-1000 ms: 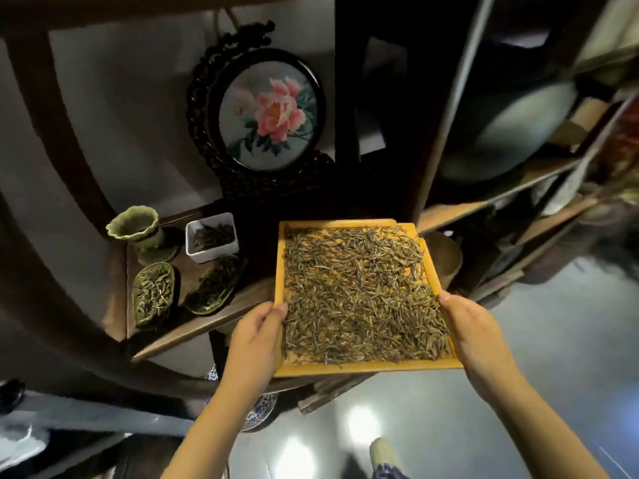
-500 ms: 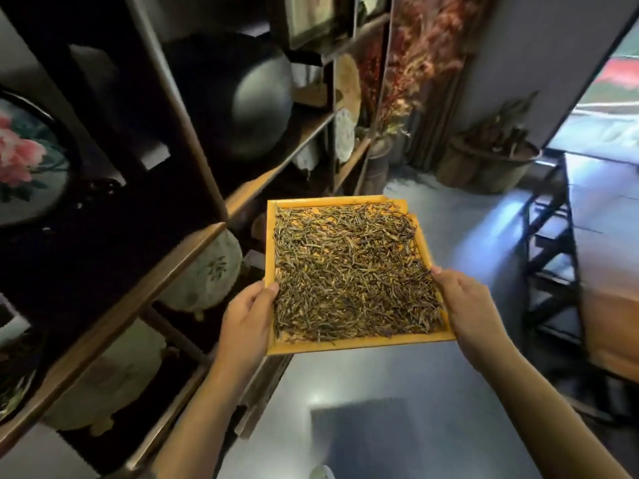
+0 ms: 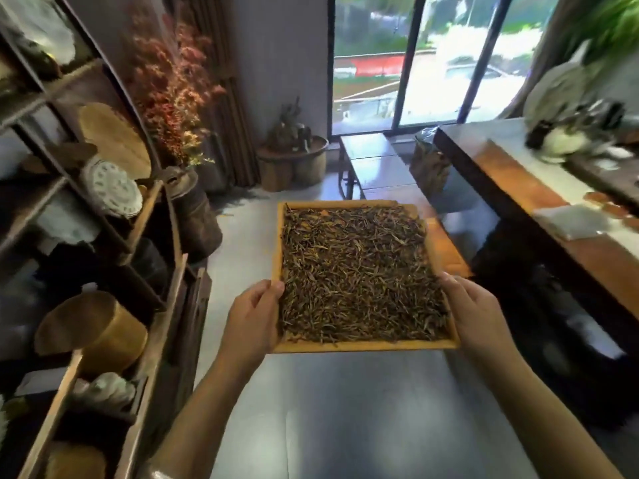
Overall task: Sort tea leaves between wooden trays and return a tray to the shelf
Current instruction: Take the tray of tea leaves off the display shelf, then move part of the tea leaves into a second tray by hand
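Observation:
I hold a square wooden tray level in front of me, above the grey floor. It is covered edge to edge with dry brown tea leaves. My left hand grips the tray's left rim near the front corner, thumb on top. On the opposite rim, my right hand holds it the same way. The dark wooden shelf stands to my left, apart from the tray.
The shelf holds round boxes, wrapped tea cakes and jars. A long wooden table with tea ware runs along the right. A bench, a basket and dried red branches stand ahead by the window.
The view has swung right, away from the shelf with the peony plaque toward the room and window. Both hands keep the same grip on the tray, which moved off the shelf.

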{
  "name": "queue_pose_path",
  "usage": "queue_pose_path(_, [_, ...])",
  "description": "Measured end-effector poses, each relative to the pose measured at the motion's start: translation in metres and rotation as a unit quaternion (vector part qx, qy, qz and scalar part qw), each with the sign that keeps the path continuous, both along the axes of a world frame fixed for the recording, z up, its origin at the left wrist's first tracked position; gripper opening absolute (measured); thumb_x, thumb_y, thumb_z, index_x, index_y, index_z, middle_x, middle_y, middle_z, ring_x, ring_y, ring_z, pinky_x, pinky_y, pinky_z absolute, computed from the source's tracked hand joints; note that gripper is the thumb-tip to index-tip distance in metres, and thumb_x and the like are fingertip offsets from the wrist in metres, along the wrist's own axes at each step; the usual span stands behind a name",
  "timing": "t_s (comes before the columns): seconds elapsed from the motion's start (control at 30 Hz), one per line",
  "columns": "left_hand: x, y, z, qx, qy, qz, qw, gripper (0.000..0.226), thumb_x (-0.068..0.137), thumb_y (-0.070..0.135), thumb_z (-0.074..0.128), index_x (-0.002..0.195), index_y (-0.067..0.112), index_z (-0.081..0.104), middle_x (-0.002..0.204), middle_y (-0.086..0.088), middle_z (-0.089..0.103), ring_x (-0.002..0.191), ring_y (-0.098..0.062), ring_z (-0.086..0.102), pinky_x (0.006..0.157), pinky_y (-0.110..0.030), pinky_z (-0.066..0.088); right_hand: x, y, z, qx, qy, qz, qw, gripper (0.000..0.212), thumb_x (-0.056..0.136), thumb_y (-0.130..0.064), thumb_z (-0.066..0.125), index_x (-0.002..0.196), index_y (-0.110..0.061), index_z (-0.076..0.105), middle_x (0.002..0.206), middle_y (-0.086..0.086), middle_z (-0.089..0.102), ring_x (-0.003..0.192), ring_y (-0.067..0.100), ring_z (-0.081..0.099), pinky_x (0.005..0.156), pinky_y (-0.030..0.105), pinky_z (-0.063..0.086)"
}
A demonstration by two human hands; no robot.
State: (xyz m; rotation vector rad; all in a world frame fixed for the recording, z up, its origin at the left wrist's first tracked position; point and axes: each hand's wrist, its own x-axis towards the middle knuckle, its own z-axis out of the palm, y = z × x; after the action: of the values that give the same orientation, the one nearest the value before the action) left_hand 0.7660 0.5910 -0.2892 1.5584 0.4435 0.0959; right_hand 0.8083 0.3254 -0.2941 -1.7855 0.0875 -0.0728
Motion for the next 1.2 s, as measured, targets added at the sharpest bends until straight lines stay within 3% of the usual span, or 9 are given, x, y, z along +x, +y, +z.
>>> queue_pose_path(0.2, [0.063, -0.137, -0.004, 0.051, -0.007, -0.114, 0.992, 0.032, 0.098, 0.022, 0.051, 0.073, 0.014, 0.069, 0.082, -0.010, 0.072, 0.086, -0.027, 0.066, 0.083, -0.056, 0.052, -0.008, -0.136, -0.006, -0.002, 0.000, -0.142, 0.990, 0.031, 0.098, -0.029, 0.047, 0.080, -0.024, 0.072, 0.075, -0.017, 0.073, 0.068, -0.003, 0.067, 0.053, 0.010, 0.047])
queue_pose_path(0.3, [0.084, -0.204, -0.005, 0.075, -0.014, -0.189, 0.979, 0.034, 0.098, 0.021, 0.050, 0.072, 0.018, 0.072, 0.073, 0.002, 0.074, 0.086, -0.029, 0.067, 0.082, -0.052, 0.052, -0.024, -0.199, -0.009, 0.010, 0.016, -0.222, 0.975, 0.031, 0.097, -0.033, 0.048, 0.082, -0.023, 0.073, 0.082, -0.009, 0.074, 0.072, 0.006, 0.069, 0.055, 0.017, 0.050])
queue_pose_path(0.47, [0.111, -0.302, -0.011, 0.097, -0.055, -0.318, 0.941, 0.029, 0.098, 0.015, 0.050, 0.079, 0.014, 0.071, 0.085, -0.012, 0.075, 0.082, -0.022, 0.065, 0.083, -0.046, 0.050, -0.060, -0.276, -0.007, 0.020, 0.029, -0.335, 0.941, 0.032, 0.097, -0.035, 0.046, 0.083, -0.025, 0.073, 0.084, 0.000, 0.075, 0.080, 0.020, 0.070, 0.065, 0.037, 0.053])
queue_pose_path(0.6, [0.130, -0.371, -0.017, 0.115, -0.080, -0.416, 0.898, 0.031, 0.099, 0.015, 0.049, 0.074, 0.008, 0.066, 0.071, 0.000, 0.067, 0.070, -0.011, 0.057, 0.073, -0.043, 0.044, -0.082, -0.321, -0.012, 0.021, 0.042, -0.416, 0.908, 0.033, 0.097, -0.036, 0.046, 0.093, -0.016, 0.071, 0.096, 0.024, 0.068, 0.092, 0.045, 0.061, 0.080, 0.058, 0.049])
queue_pose_path(0.83, [0.167, -0.480, -0.025, 0.101, -0.109, -0.537, 0.830, 0.037, 0.099, 0.022, 0.049, 0.086, -0.010, 0.061, 0.083, -0.029, 0.065, 0.074, -0.031, 0.060, 0.074, -0.048, 0.048, -0.093, -0.381, -0.019, 0.037, 0.037, -0.521, 0.852, 0.032, 0.096, -0.035, 0.049, 0.079, -0.019, 0.071, 0.083, 0.011, 0.072, 0.080, 0.022, 0.068, 0.066, 0.037, 0.050])
queue_pose_path(0.9, [0.181, -0.511, -0.027, 0.092, -0.113, -0.567, 0.811, 0.046, 0.093, 0.034, 0.049, 0.084, -0.010, 0.060, 0.079, -0.027, 0.063, 0.071, -0.027, 0.057, 0.072, -0.047, 0.046, -0.090, -0.399, -0.023, 0.027, 0.036, -0.554, 0.831, 0.034, 0.096, -0.035, 0.050, 0.073, -0.020, 0.070, 0.084, 0.013, 0.069, 0.079, 0.018, 0.067, 0.073, 0.040, 0.051])
queue_pose_path(1.0, [0.202, -0.555, -0.035, 0.084, -0.106, -0.608, 0.783, 0.044, 0.093, 0.034, 0.050, 0.081, -0.007, 0.060, 0.078, -0.026, 0.063, 0.071, -0.018, 0.056, 0.071, -0.042, 0.045, -0.083, -0.424, -0.028, 0.018, 0.026, -0.590, 0.807, 0.034, 0.096, -0.032, 0.051, 0.071, -0.038, 0.073, 0.080, -0.012, 0.073, 0.073, -0.005, 0.064, 0.063, 0.023, 0.048])
queue_pose_path(1.13, [0.229, -0.607, -0.049, 0.071, -0.094, -0.667, 0.736, 0.031, 0.100, 0.024, 0.048, 0.085, 0.004, 0.068, 0.085, -0.012, 0.072, 0.074, -0.007, 0.064, 0.071, -0.024, 0.049, -0.078, -0.456, -0.042, 0.015, 0.039, -0.628, 0.777, 0.025, 0.096, -0.031, 0.051, 0.083, -0.026, 0.072, 0.089, -0.003, 0.074, 0.089, 0.013, 0.067, 0.083, 0.036, 0.051])
queue_pose_path(1.2, [0.239, -0.628, -0.052, 0.066, -0.092, -0.703, 0.702, 0.031, 0.101, 0.026, 0.048, 0.088, 0.008, 0.069, 0.089, -0.008, 0.073, 0.077, -0.005, 0.065, 0.069, -0.016, 0.049, -0.077, -0.467, -0.047, 0.003, 0.042, -0.642, 0.765, 0.026, 0.097, -0.030, 0.050, 0.083, -0.025, 0.071, 0.086, -0.004, 0.074, 0.087, 0.014, 0.067, 0.081, 0.035, 0.051])
